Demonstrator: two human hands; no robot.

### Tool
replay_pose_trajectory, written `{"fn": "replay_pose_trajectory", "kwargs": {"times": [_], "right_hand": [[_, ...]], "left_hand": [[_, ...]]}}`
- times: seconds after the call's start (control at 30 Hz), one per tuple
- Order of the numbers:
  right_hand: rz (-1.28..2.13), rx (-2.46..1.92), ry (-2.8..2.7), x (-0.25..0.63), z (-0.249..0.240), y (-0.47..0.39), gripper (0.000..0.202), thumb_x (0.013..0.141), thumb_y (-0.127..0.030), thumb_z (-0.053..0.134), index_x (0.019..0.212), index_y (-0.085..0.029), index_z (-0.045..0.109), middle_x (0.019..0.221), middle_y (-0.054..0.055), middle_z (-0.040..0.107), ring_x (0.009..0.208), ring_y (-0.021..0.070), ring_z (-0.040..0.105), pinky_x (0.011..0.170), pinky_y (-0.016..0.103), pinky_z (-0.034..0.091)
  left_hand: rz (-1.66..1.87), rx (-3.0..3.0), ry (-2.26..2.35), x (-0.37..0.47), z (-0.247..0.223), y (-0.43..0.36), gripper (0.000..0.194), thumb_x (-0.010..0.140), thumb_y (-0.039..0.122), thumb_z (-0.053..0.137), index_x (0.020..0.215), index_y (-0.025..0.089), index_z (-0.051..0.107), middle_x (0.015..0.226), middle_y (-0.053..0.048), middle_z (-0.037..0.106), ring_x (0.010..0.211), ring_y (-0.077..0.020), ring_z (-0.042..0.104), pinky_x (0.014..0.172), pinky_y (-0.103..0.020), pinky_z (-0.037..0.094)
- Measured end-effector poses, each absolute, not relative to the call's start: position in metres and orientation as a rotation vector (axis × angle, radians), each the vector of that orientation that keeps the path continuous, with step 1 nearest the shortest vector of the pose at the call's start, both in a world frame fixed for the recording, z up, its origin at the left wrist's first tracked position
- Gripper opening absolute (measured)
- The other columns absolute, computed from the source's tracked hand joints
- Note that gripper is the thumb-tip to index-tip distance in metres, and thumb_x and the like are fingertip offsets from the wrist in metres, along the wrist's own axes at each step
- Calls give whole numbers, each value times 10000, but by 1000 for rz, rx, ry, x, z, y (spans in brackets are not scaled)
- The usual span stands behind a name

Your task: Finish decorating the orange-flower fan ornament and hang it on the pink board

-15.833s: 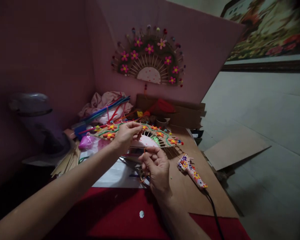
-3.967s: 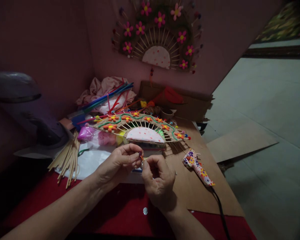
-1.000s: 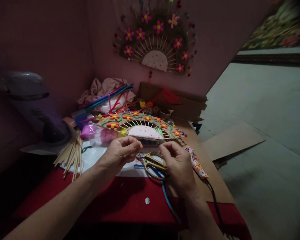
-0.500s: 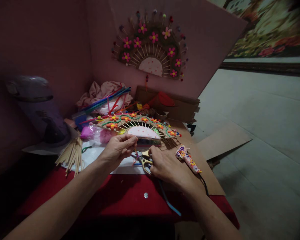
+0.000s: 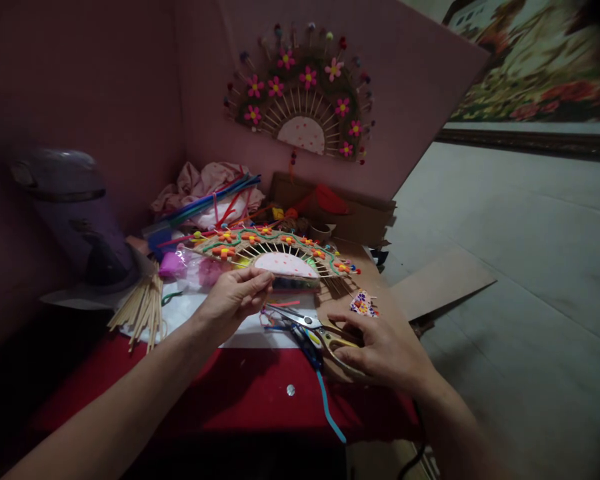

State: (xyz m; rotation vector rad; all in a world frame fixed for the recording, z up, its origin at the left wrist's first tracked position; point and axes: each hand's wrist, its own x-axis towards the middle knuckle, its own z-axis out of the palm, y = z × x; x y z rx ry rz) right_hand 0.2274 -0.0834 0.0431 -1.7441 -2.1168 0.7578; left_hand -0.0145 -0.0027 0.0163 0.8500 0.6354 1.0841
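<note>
Red cloth (image 5: 215,390) covers the near part of a cluttered, dimly lit tabletop (image 5: 255,413), seen from the wearer's own eye level. The left hand (image 5: 237,293) is near the middle, thumb and fingertips pinched together on a thin orange cord (image 5: 265,320) with tiny dark beads; it hangs just below the fingers, over a white sheet (image 5: 250,337), and its details are too small to make out. To its right lies a pair of scissors (image 5: 310,322), silver blades pointing left toward the cord, gold handles to the right. The right hand (image 5: 387,350) is at those handles with fingers spread; whether it grips them firmly, I cannot tell. Beneath the scissors, a bright blue strip (image 5: 327,407) trails over the red cloth toward the viewer, near a small silvery disc (image 5: 291,390).

Just behind the left hand sits a half-round fan (image 5: 283,263) with a dotted pale centre, radiating sticks and orange flowers along a green wavy line. Right of it, a flower-patterned glue gun (image 5: 363,304) lies on brown cardboard (image 5: 343,297), partly hidden by the right hand. Pale wooden sticks (image 5: 140,310) lie fanned out at left. On the pink wall above hangs a similar fan with pink flowers (image 5: 307,77).
</note>
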Motion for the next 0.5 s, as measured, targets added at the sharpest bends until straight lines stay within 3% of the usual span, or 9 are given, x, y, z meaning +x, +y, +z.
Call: {"fn": "replay_pose_trajectory", "kwargs": {"times": [0.17,0.3,0.5], "right_hand": [[477,-1689,-2212,225,29,-70,409,735,-163,584,1134,-232,641,1045,64,697,962,222,620,835,341,466],[352,-1588,-2214,233,5,-46,477,757,-122,564,1222,-221,593,1199,78,642,1088,207,577,943,382,438],[386,-1509,-2178,244,-13,-34,482,765,-92,589,1229,-222,591,1179,70,638,1086,185,568,973,380,425]], "left_hand": [[1079,855,648,-14,16,-2,259,625,259,817,708,85,645,616,-3,554,432,-6,378,370,-119,225],[1069,857,651,-13,13,-2,264,631,274,814,696,83,644,611,-4,560,425,-3,373,376,-123,225],[1070,851,637,-13,13,-2,236,663,260,795,705,84,643,628,-15,576,432,-4,379,383,-126,239]]}}
